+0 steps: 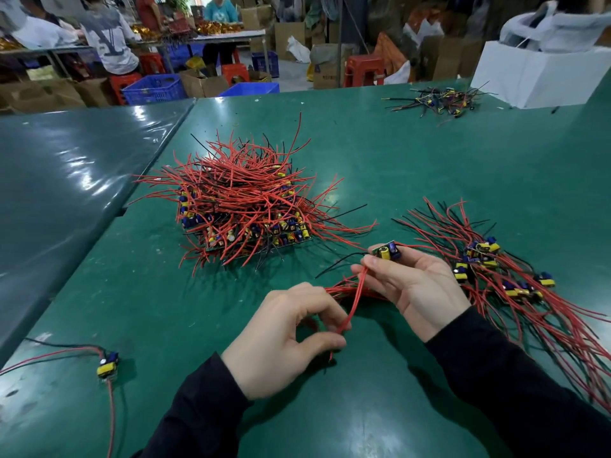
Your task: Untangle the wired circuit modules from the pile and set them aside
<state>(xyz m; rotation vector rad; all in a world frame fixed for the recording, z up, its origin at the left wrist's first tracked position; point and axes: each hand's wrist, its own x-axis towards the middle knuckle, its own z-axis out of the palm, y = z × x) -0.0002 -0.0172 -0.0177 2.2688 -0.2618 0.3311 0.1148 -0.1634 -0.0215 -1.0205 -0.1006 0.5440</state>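
Observation:
A tangled pile [244, 203] of small circuit modules with red and black wires lies in the middle of the green table [429, 160]. My right hand [413, 285] holds one module [388, 251] with yellow and blue parts at its fingertips. Its red wires [355, 299] run down to my left hand [284, 338], which pinches them between thumb and forefinger. To the right lies a spread row of separated modules [496, 272] with long wires. A single module [107, 363] lies at the front left.
A smaller heap of wired parts [443, 100] lies at the back right beside a white box [542, 74]. A second green table [66, 180] adjoins on the left. People work at benches behind, among blue crates and cardboard boxes.

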